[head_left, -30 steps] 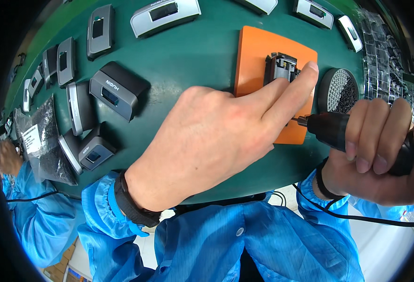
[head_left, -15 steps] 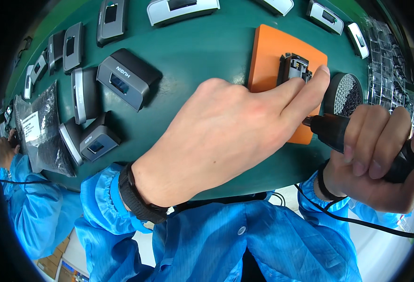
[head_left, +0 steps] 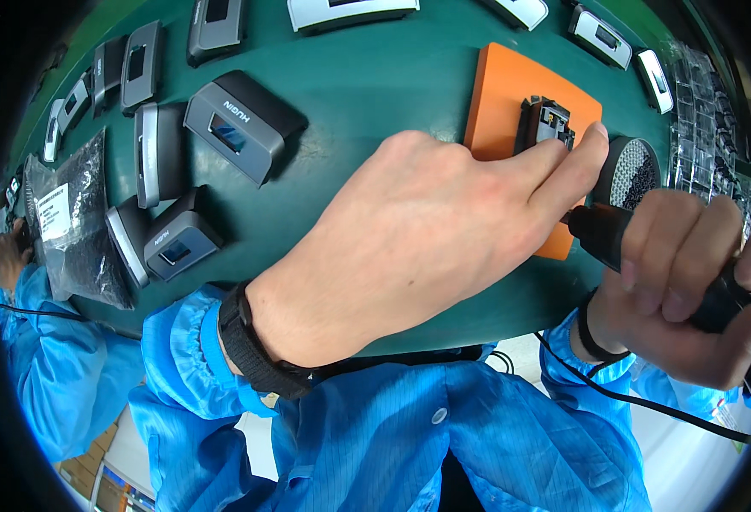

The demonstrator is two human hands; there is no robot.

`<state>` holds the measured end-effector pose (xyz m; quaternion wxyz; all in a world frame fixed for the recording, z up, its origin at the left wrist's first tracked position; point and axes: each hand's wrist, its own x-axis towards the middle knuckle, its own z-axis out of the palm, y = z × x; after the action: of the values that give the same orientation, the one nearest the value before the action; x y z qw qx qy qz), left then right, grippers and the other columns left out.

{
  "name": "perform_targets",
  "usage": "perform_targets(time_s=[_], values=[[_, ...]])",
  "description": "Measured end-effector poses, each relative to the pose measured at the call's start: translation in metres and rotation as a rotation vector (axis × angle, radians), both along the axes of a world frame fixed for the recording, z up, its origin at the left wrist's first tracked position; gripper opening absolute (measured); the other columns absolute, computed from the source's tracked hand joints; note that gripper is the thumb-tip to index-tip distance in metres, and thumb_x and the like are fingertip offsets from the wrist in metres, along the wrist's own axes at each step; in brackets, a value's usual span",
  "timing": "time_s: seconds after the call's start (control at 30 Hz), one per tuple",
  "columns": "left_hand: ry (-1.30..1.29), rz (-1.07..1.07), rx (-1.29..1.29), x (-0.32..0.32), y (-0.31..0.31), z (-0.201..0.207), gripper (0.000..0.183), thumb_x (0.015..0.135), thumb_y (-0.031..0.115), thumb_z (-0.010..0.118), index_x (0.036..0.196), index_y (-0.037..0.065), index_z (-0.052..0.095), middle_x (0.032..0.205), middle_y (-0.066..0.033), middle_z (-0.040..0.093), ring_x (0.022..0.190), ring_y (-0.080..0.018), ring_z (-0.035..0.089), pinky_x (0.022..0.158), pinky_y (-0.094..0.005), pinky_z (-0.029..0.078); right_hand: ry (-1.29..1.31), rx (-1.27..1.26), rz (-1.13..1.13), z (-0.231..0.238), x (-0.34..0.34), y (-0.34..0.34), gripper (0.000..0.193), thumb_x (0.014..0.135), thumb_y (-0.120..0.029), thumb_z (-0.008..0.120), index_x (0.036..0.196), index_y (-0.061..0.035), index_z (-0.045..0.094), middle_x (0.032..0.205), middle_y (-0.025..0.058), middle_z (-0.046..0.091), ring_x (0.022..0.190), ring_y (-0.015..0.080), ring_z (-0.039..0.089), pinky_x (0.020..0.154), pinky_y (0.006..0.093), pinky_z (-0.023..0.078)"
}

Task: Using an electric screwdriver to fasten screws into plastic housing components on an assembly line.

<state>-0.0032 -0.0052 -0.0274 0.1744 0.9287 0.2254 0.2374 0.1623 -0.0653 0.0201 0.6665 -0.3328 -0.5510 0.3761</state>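
Observation:
My left hand (head_left: pixel 427 230) reaches across the orange block (head_left: pixel 502 94), its fingers closed over a small black and grey device part (head_left: pixel 549 124) lying on it. The thumb and the lower end of that part are hidden beneath the hand. In my right hand (head_left: pixel 674 282) is a black electric screwdriver (head_left: pixel 602 235), held tilted with the fingers wrapped round its body. Its tip points left, close to the left fingertips and the part; what it touches is hidden. Just beyond the screwdriver stands a round dish (head_left: pixel 631 166) of small dark screws.
Several grey-black housings (head_left: pixel 243 124) with small windows stand at the left and along the far side. A clear bag of dark pieces (head_left: pixel 72 226) lies at the left, near another person's blue sleeve (head_left: pixel 60 341). Clear plastic trays (head_left: pixel 691 119) line the right. A black cable (head_left: pixel 649 408) runs below my right hand.
The view has shifted slightly, so the table's things sit a little differently in it. The screwdriver's tip, in sight before, is now mostly hidden by the left fingers. Both hands keep their holds.

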Motion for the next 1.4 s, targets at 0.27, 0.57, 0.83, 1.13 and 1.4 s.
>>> perform_targets(time_s=[0.27,0.57,0.83,1.13,1.4], values=[[0.122,-0.016,-0.122,-0.005,-0.002,0.011,0.095,0.063,0.019,0.087,0.148,0.011,0.044,0.116,-0.0009,0.065,0.072,-0.0248,0.068,0.052,-0.034,0.053,-0.159,-0.017,0.138,0.003,0.011,0.005,0.029,0.098,-0.039,0.053,0.106,-0.012,0.043,0.065,-0.0003,0.049,0.047,0.0092,0.044,0.049,0.0262,0.04],[0.284,-0.117,-0.123,-0.007,0.007,0.031,0.074,0.069,0.028,0.085,0.134,0.01,0.054,0.125,0.0006,0.063,0.065,-0.0225,0.065,0.053,-0.0331,0.051,-0.08,0.151,0.103,0.055,0.107,0.003,0.039,0.104,-0.042,0.04,0.106,-0.006,0.054,0.062,0.0011,0.046,0.044,0.0108,0.04,0.04,0.0262,0.036],[0.367,-0.153,-0.063,0.001,0.01,0.036,0.051,0.074,0.038,0.08,0.109,0.004,0.068,0.133,-0.0029,0.064,0.061,-0.0183,0.063,0.057,-0.0301,0.052,0.008,0.06,-0.289,0.016,0.126,0.02,0.025,0.101,-0.032,0.048,0.102,-0.0081,0.057,0.065,-0.0016,0.044,0.051,0.0072,0.041,0.051,0.0254,0.037],[0.363,-0.156,-0.078,0.007,0.014,0.033,0.058,0.067,0.04,0.084,0.11,0.003,0.068,0.127,-0.0058,0.067,0.069,-0.019,0.067,0.06,-0.0303,0.054,-0.06,0.048,-0.268,0.0,0.133,0.024,0.029,0.102,-0.034,0.043,0.103,-0.0081,0.055,0.065,-0.0006,0.042,0.051,0.008,0.041,0.05,0.026,0.038],[0.345,-0.157,-0.104,0.005,0.014,0.028,0.059,0.067,0.04,0.084,0.109,0.003,0.067,0.125,-0.0068,0.067,0.078,-0.0214,0.069,0.064,-0.032,0.057,-0.052,0.024,-0.217,-0.004,0.133,0.024,0.031,0.101,-0.036,0.042,0.104,-0.0086,0.056,0.066,-0.001,0.042,0.052,0.0073,0.041,0.051,0.0255,0.039]])
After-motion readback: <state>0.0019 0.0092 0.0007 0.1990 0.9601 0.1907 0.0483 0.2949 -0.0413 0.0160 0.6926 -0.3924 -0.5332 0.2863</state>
